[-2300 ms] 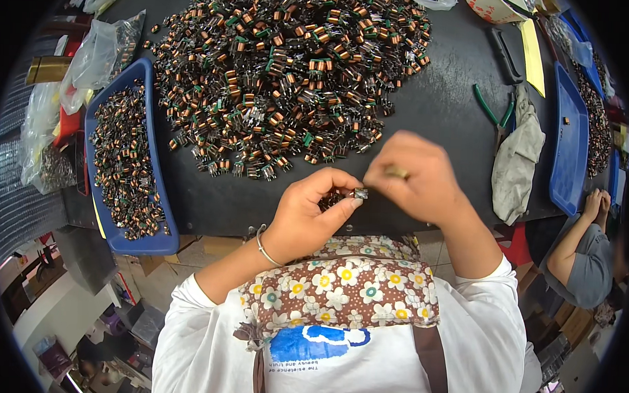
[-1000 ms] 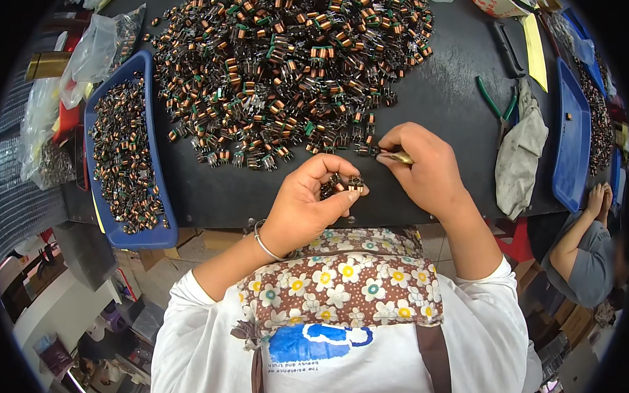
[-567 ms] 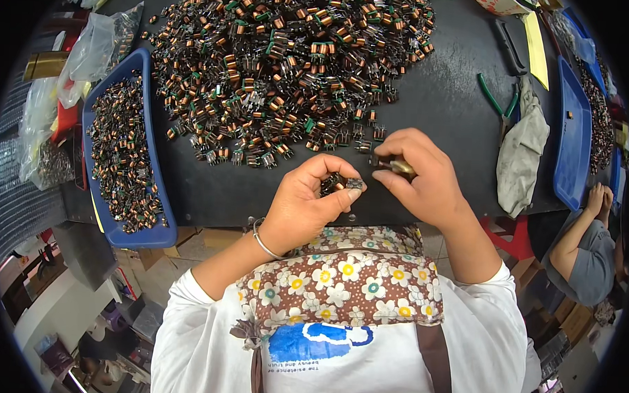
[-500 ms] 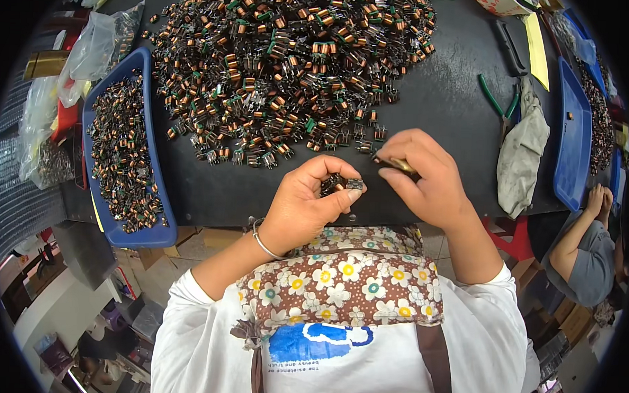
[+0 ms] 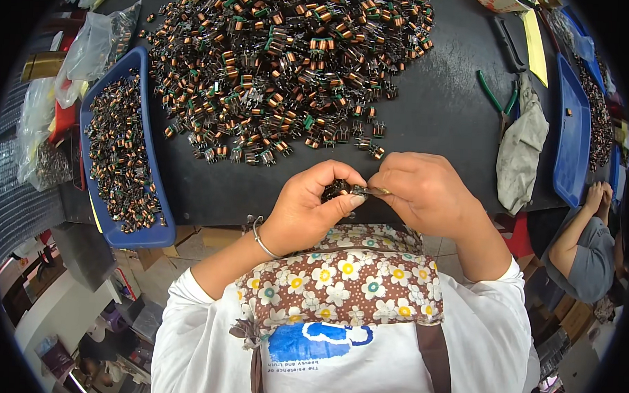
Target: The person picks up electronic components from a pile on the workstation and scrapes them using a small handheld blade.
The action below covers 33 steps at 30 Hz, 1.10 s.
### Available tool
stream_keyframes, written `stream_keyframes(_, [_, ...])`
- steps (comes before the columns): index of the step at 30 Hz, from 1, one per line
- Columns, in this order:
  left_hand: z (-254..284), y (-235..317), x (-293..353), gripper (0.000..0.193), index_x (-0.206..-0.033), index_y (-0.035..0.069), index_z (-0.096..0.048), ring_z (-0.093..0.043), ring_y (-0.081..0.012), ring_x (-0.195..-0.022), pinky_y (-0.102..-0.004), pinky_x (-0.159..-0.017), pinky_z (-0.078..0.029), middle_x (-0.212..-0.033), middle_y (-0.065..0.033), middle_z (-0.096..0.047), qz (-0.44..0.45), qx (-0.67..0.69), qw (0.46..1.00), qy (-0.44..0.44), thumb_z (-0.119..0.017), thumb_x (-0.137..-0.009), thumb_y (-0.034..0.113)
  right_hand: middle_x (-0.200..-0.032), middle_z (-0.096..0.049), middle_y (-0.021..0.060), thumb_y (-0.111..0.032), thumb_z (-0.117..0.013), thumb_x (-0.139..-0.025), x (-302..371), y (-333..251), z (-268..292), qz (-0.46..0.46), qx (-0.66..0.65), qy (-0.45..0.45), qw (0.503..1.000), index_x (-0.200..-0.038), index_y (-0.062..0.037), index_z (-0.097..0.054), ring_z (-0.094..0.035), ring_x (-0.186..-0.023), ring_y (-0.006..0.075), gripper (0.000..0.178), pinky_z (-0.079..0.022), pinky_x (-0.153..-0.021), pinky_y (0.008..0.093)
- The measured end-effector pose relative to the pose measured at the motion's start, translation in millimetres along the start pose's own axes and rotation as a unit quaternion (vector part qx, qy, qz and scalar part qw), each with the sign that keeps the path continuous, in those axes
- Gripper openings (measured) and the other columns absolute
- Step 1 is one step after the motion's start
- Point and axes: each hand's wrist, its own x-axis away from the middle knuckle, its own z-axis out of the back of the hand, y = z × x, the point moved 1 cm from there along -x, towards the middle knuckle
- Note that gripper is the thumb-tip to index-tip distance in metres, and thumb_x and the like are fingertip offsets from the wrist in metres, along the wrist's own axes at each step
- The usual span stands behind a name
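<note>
Between its thumb and forefinger, my left hand pinches a small wire-wound coil, with more dark coils tucked in the curl of its fingers. My right hand is closed around a thin brass-coloured tool, perhaps tweezers. The tool's tip meets the pinched coil; its exact contact is too small to make out. Just beyond both hands spreads a big pile of copper-wound coils with metal pins, some showing green. One loose coil lies at the pile's near right edge.
A blue tray full of coils stands at left, near plastic bags. At right lie green-handled pliers, a grey cloth and another blue tray holding a coil. A co-worker's hands show at far right.
My right hand has come left and down from the pile's edge, bringing the tool to the coil in my left hand. A coil near its fingertips earlier now lies loose on the table.
</note>
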Motion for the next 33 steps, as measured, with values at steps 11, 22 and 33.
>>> stream_keyframes(11, [11,8,-3,0.01,-0.095,0.004,-0.049,-0.059,-0.0139,-0.061,-0.019,-0.044,-0.044,-0.09,-0.0136,-0.058,0.101,0.331,0.935,-0.073,-0.054,-0.088,0.009,-0.078,-0.059,0.0079,-0.01,-0.073,-0.069,-6,13,-6,-0.134,0.088,0.116,0.98,-0.081,-0.0046,-0.061,-0.061,-0.066,0.0231,0.018,-0.048,-0.057,0.0313])
stream_keyframes(22, [0,13,-9,0.014,-0.101,0.004,-0.05,-0.056,-0.0098,-0.064,-0.018,-0.044,-0.042,-0.086,-0.0055,-0.057,0.167,0.207,0.964,0.008,-0.055,-0.089,0.009,-0.072,-0.055,0.0077,-0.008,-0.073,-0.065,-7,5,-13,-0.167,-0.086,0.104,0.977,-0.078,-0.0027,-0.056,-0.055,-0.058,0.0201,0.022,-0.043,-0.052,0.0279])
stream_keyframes(33, [3,11,-11,0.01,-0.097,0.005,-0.05,-0.061,-0.0123,-0.068,-0.0201,-0.045,-0.047,-0.087,-0.0095,-0.062,0.167,0.267,0.949,0.004,-0.055,-0.088,0.007,-0.074,-0.057,0.0072,-0.002,-0.07,-0.069,-18,24,0,-0.057,-0.07,0.11,0.99,-0.083,-0.0047,-0.064,-0.059,-0.065,0.0218,0.016,-0.045,-0.056,0.0293])
